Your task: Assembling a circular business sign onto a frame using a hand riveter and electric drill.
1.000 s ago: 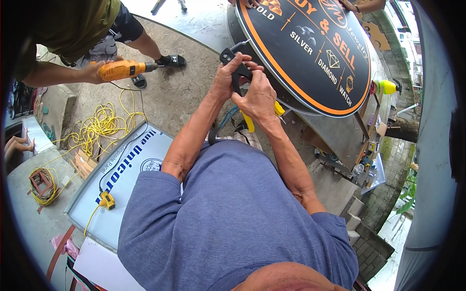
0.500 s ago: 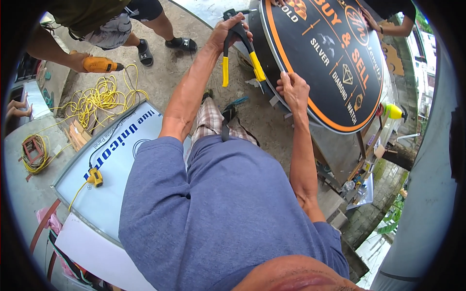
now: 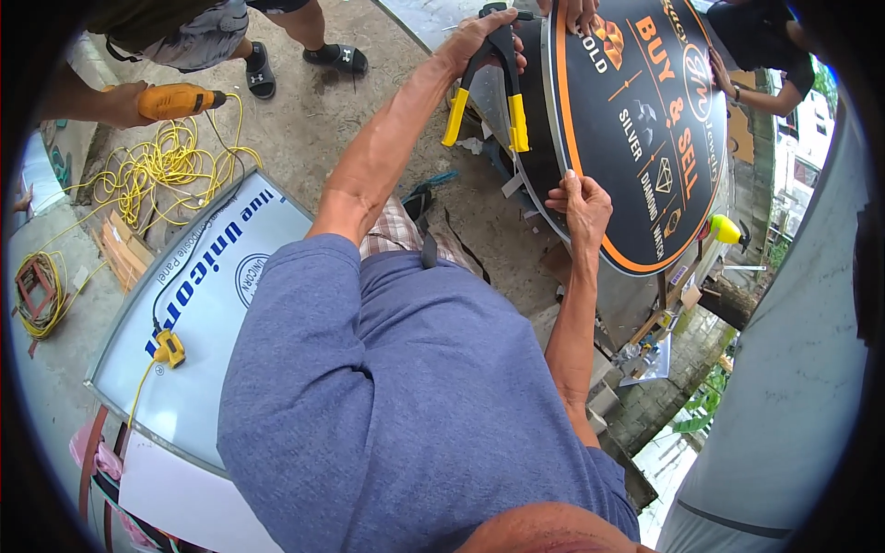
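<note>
My left hand [image 3: 479, 41] is wrapped round the upper part of a hand riveter [image 3: 505, 74], black with yellow grips that hang spread apart. It sits just left of the sign's dark side wall. Before me an oval black sign [image 3: 636, 175] with an orange border and light lettering stands tilted. My right hand [image 3: 584, 203] is closed in a pinch at the sign's near rim; whatever lies between those fingertips is too small to make out. Another person's hand [image 3: 578, 13] rests on the sign's top edge, and a further person's hand [image 3: 724, 76] touches its right side.
At left a co-worker holds an orange drill [image 3: 180, 100]. A tangled yellow cord [image 3: 166, 170] lies on the floor beside a blue-white panel [image 3: 207, 276] bearing a yellow socket end [image 3: 170, 348]. Right of the sign is a lime-green tool [image 3: 726, 229]. Offcuts and wood scraps lie below the sign.
The view has shifted, so the sign sits further right. The riveter's handles have swung and now hang close to the sign's side. My right hand stays pinched at the rim.
</note>
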Available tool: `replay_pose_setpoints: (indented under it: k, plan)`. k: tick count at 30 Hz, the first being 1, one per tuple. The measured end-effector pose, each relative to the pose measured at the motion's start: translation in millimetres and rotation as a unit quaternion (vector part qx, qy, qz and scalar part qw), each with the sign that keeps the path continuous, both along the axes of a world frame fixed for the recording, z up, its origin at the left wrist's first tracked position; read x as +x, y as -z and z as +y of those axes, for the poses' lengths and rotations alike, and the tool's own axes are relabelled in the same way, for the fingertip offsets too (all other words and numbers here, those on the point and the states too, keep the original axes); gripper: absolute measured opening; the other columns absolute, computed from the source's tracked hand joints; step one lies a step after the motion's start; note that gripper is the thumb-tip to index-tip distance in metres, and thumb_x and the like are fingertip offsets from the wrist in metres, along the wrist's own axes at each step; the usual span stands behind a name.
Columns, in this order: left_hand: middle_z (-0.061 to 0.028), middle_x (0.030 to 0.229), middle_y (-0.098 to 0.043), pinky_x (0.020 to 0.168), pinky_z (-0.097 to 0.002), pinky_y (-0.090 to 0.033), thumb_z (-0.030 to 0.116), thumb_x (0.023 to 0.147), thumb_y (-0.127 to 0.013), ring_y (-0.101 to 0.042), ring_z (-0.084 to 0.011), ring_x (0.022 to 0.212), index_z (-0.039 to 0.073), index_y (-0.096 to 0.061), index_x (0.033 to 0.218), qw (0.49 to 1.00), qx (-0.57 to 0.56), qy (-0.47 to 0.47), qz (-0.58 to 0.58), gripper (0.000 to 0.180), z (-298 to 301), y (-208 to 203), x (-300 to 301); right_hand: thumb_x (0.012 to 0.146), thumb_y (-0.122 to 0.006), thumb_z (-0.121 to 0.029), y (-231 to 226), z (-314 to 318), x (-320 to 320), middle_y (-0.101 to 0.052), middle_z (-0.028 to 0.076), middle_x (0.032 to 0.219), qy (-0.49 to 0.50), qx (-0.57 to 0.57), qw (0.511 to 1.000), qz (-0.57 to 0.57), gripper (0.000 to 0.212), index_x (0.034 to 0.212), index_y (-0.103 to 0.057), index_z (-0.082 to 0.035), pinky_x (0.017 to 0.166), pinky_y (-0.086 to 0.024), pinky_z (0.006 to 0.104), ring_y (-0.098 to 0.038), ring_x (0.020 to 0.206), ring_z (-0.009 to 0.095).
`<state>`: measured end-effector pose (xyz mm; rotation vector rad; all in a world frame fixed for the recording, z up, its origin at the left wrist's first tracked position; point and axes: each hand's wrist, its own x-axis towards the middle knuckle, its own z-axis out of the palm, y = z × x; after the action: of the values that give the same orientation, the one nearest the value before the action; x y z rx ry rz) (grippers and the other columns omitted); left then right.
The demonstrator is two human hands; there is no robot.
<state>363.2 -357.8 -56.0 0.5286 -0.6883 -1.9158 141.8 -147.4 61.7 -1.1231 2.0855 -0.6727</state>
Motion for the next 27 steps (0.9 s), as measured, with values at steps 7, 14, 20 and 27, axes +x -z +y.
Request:
replay_pose_setpoints:
  k: [7,14,20,27]
  plan:
    - [-0.0136,0.082,-0.069,0.071,-0.0433,-0.065,0.043,0.095,-0.066,-0.074,-0.0260,0.070,-0.002,-0.058,0.115,1.000,-0.001,0.004,0.003,0.050,0.2,10.4,1.7,0.099,-0.063,-0.021,-5.1,-5.6,6.2,-0.069,0.009,0.066,0.031,0.015,0.999,-0.003,0.031,0.083,-0.069,0.004,0.049,-0.057,0.0272,-0.068,0.054,0.014]
    - [-0.0142,0.081,-0.070,0.068,-0.0425,-0.065,0.043,0.091,-0.071,-0.074,-0.0263,0.067,0.000,-0.060,0.112,0.999,0.035,0.013,0.030,0.049,12.0,13.6,1.4,0.099,-0.063,-0.020,-4.3,-7.8,6.4,-0.068,0.009,0.064,0.043,0.016,0.999,-0.012,0.030,0.081,-0.069,0.004,0.048,-0.058,0.0277,-0.067,0.052,0.014]
    - [-0.0132,0.080,-0.070,0.068,-0.0419,-0.065,0.041,0.090,-0.072,-0.073,-0.0259,0.067,0.000,-0.060,0.112,0.999,0.023,0.011,0.043,0.048,10.5,12.2,-0.6,0.099,-0.063,-0.020,-4.4,-8.6,6.1,-0.068,0.009,0.063,0.038,0.014,0.999,0.000,0.030,0.081,-0.069,0.003,0.047,-0.058,0.0271,-0.067,0.051,0.014]
    - [-0.0133,0.081,-0.071,0.068,-0.0416,-0.065,0.041,0.088,-0.074,-0.075,-0.0258,0.069,0.000,-0.063,0.109,0.998,-0.029,0.008,-0.058,0.048,0.7,14.5,5.5,0.098,-0.062,-0.020,-3.7,-9.0,3.5,-0.067,0.009,0.063,0.038,0.019,0.999,-0.008,0.030,0.081,-0.069,0.003,0.046,-0.058,0.0274,-0.067,0.050,0.014]
